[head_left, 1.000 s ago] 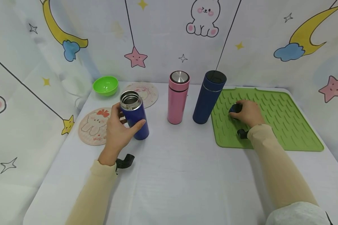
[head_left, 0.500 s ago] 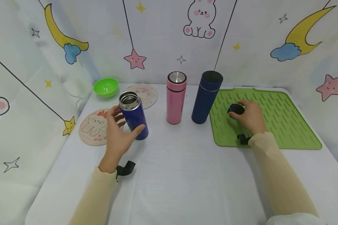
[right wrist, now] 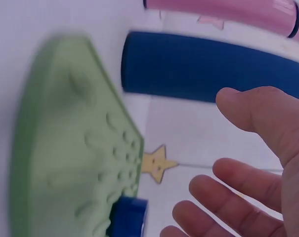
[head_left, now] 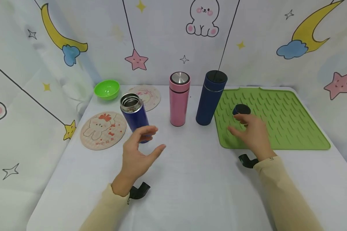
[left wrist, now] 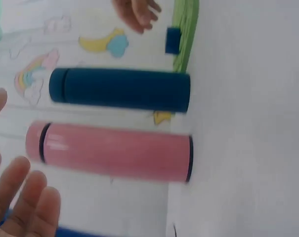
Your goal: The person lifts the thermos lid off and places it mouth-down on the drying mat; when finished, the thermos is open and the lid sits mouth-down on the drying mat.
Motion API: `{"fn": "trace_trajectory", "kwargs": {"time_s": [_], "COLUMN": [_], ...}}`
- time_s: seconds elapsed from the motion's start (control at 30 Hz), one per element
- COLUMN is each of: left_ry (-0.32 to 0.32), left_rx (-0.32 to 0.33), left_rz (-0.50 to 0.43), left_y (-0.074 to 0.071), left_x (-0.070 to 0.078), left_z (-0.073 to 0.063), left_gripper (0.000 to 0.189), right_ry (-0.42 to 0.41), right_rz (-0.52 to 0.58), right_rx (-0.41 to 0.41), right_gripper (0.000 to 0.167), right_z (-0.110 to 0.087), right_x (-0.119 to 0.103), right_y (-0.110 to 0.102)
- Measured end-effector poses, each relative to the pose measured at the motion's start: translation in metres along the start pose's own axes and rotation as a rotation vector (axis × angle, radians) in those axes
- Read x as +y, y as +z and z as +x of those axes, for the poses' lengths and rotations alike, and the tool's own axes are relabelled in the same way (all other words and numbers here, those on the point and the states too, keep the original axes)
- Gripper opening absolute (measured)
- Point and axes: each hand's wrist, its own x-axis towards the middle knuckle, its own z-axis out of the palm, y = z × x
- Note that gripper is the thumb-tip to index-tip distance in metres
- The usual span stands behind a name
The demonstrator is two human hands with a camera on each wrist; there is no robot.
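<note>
My left hand [head_left: 138, 157] hovers in front of the blue thermos [head_left: 135, 117], thumb and fingers spread with nothing between them. That thermos stands lidless, its steel mouth showing; my fingers hide part of its lower body. On the green mat [head_left: 289, 118] sits the dark blue thermos lid [head_left: 241, 109]. My right hand [head_left: 253, 133] is just in front of the lid, fingers parted and empty. In the right wrist view the lid [right wrist: 129, 217] lies apart from the fingers [right wrist: 203, 187]. A pink thermos [head_left: 179, 102] and a taller navy thermos [head_left: 211, 99] stand capped between the hands.
At the back left is a green bowl [head_left: 107, 89]. A round rabbit-print coaster [head_left: 102, 131] lies left of the blue thermos, and a second round coaster [head_left: 150, 98] lies behind it. A patterned curtain [head_left: 162, 38] hangs along the table's back edge.
My left hand has let go of the blue thermos and drawn back toward me, slightly right. My right hand has released the lid on the mat and pulled back from it.
</note>
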Motion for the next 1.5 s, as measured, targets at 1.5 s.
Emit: {"fn": "trace_trajectory", "kwargs": {"time_s": [1.5], "left_ry": [-0.246], "left_rx": [-0.022], "left_rz": [0.054], "left_y": [0.087], "left_x": [-0.028], "left_z": [0.105], "left_gripper": [0.082], "right_ry": [-0.076], "right_rz": [0.071], "right_rx": [0.001], "right_gripper": [0.044], "right_z": [-0.059], "right_x": [-0.040], "right_y": [0.010]}}
